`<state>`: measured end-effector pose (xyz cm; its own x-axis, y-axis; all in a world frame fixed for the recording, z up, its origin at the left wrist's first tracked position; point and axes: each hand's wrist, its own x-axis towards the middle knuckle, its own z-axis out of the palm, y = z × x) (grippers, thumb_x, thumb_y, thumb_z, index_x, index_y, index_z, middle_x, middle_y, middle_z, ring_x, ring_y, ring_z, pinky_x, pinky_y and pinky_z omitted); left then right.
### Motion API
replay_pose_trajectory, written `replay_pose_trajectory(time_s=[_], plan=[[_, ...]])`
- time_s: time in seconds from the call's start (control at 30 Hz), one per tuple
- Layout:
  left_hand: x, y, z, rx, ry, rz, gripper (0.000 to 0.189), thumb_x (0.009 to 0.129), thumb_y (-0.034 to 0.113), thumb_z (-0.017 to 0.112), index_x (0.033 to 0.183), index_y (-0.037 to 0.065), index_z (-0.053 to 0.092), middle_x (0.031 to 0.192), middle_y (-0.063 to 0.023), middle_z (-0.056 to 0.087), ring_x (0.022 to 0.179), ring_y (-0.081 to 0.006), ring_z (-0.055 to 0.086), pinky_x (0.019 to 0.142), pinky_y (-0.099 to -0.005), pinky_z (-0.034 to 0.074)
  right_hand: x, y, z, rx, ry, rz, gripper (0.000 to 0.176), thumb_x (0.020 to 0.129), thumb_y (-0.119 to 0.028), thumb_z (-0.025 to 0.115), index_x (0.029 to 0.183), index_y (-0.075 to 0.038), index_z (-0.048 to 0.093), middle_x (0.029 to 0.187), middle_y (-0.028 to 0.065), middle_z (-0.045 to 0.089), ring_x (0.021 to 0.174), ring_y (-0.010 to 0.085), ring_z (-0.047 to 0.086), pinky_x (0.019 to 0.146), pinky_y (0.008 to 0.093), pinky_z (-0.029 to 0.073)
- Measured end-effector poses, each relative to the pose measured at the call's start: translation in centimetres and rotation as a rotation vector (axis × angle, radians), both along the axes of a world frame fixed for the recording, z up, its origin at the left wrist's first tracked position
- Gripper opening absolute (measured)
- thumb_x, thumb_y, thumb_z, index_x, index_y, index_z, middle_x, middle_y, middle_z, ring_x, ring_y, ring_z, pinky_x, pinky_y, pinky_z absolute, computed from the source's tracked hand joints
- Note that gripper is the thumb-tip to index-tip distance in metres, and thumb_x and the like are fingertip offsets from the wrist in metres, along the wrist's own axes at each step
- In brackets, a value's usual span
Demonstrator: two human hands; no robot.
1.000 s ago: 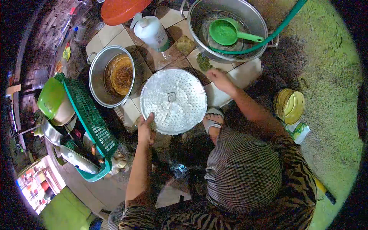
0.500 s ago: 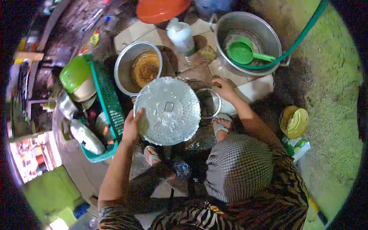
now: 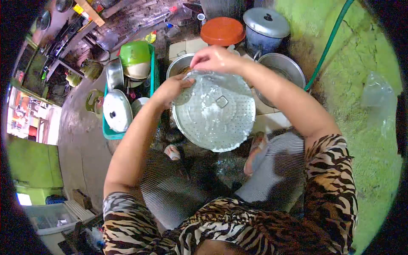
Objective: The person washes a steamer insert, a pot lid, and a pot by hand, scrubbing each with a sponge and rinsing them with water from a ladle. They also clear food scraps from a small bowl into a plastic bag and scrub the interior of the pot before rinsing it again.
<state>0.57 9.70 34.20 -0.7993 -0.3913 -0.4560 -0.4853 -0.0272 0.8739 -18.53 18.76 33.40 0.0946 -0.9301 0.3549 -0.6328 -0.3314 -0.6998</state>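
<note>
A round perforated aluminum steamer plate [image 3: 231,121], with soap suds and a small square handle at its middle, is tilted up in front of me over the wet floor. My left hand [image 3: 172,90] is closed around its left rim. At the plate's far edge, my right hand [image 3: 217,59] presses with bent fingers; whatever lies under the fingers is hidden. Behind the plate, an aluminum pot [image 3: 173,70] shows only in part. A larger aluminum pot [image 3: 301,70] stands at the right, partly covered by my right forearm.
On the left, a teal basket [image 3: 109,134] holds a green bowl [image 3: 135,54] and a pot lid [image 3: 117,111]. An orange basin [image 3: 223,30] and a lidded pot [image 3: 267,38] stand at the back. A green hose [image 3: 329,46] runs along the right wall.
My right hand has moved from the floor near the large pot to the plate's far edge. The view has shifted, and the plate is still in my left hand.
</note>
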Motion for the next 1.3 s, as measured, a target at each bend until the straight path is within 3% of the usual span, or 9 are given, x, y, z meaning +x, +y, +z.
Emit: replay_pose_trajectory(time_s=[0.07,0.37,0.53,0.6,0.7,0.8,1.1,1.2,1.3], plan=[[0.8,-0.2,-0.6,0.042,0.097,0.009,0.041,0.084,0.027,0.061,0.113,0.000,0.052,0.094,-0.0083,0.062,0.080,-0.0160,0.060,0.072,-0.0317,0.049,2.4,-0.2,0.0,-0.025,0.148,-0.060,0.016,0.079,-0.016,0.062,0.089,-0.003,0.063,0.083,0.0059,0.063,0.080,0.0143,0.059,0.073,0.0290,0.046],[2.6,-0.9,-0.9,0.017,0.141,-0.046,0.026,0.086,0.028,0.057,0.094,0.003,0.059,0.084,-0.0046,0.062,0.067,-0.0140,0.058,0.062,-0.0280,0.047,4.0,2.8,0.7,0.007,-0.020,-0.173,0.014,0.079,-0.013,0.061,0.080,0.000,0.057,0.072,0.0023,0.057,0.068,0.0082,0.052,0.062,0.0258,0.043],[2.8,-0.1,0.6,-0.035,0.149,-0.003,0.026,0.086,0.025,0.056,0.097,0.002,0.060,0.085,-0.0054,0.062,0.068,-0.0143,0.056,0.063,-0.0294,0.045,1.1,5.9,-0.2,0.008,0.069,-0.314,0.010,0.078,-0.009,0.059,0.077,0.000,0.054,0.073,0.0025,0.055,0.068,0.0076,0.051,0.062,0.0253,0.043],[3.0,0.0,0.1,-0.065,0.131,0.018,0.026,0.085,0.023,0.057,0.100,0.002,0.061,0.088,-0.0068,0.062,0.073,-0.0151,0.055,0.067,-0.0302,0.045,0.0,7.9,-1.6,-0.010,-0.092,-0.358,0.008,0.072,-0.007,0.060,0.073,-0.001,0.054,0.072,0.0058,0.055,0.066,0.0123,0.052,0.061,0.0265,0.042],[2.7,-0.4,-0.4,0.129,0.167,0.060,0.025,0.085,0.022,0.056,0.097,0.001,0.061,0.085,-0.0072,0.062,0.069,-0.0158,0.055,0.064,-0.0311,0.045,-0.4,9.0,-4.3,-0.049,-0.201,-0.490,0.008,0.072,-0.006,0.060,0.073,-0.001,0.053,0.072,0.0061,0.053,0.068,0.0123,0.050,0.064,0.0262,0.042],[3.0,0.2,-0.6,0.096,0.224,0.080,0.022,0.085,0.021,0.056,0.091,0.001,0.061,0.081,-0.0072,0.061,0.066,-0.0162,0.055,0.061,-0.0319,0.044,0.5,9.2,-5.2,-0.181,-0.114,-0.613,0.009,0.072,-0.006,0.060,0.073,0.000,0.053,0.071,0.0060,0.052,0.069,0.0123,0.050,0.065,0.0262,0.041],[1.5,-0.8,-2.4,-0.048,0.215,0.246,0.023,0.084,0.025,0.056,0.084,0.002,0.060,0.073,-0.0036,0.057,0.063,-0.0158,0.049,0.059,-0.0314,0.040,-0.2,11.0,-7.1,-0.095,-0.313,-0.785,0.008,0.073,-0.008,0.060,0.076,-0.001,0.056,0.069,0.0045,0.056,0.065,0.0111,0.052,0.061,0.0253,0.043],[1.2,-0.5,-1.8,-0.143,0.239,0.307,0.025,0.084,0.025,0.056,0.087,0.000,0.060,0.075,-0.0049,0.057,0.063,-0.0162,0.049,0.058,-0.0318,0.039,-1.1,10.8,-8.1,-0.094,-0.375,-0.863,0.008,0.076,-0.007,0.059,0.078,-0.001,0.055,0.070,0.0015,0.055,0.066,0.0086,0.050,0.061,0.0235,0.042],[1.4,-0.4,-0.4,0.026,0.274,0.372,0.023,0.084,0.019,0.054,0.096,0.000,0.059,0.084,-0.0084,0.061,0.070,-0.0186,0.056,0.066,-0.0338,0.044,-1.8,10.9,-6.8,-0.097,-0.399,-0.952,0.008,0.075,-0.008,0.060,0.078,-0.002,0.056,0.070,0.0013,0.055,0.067,0.0088,0.050,0.061,0.0237,0.042]])
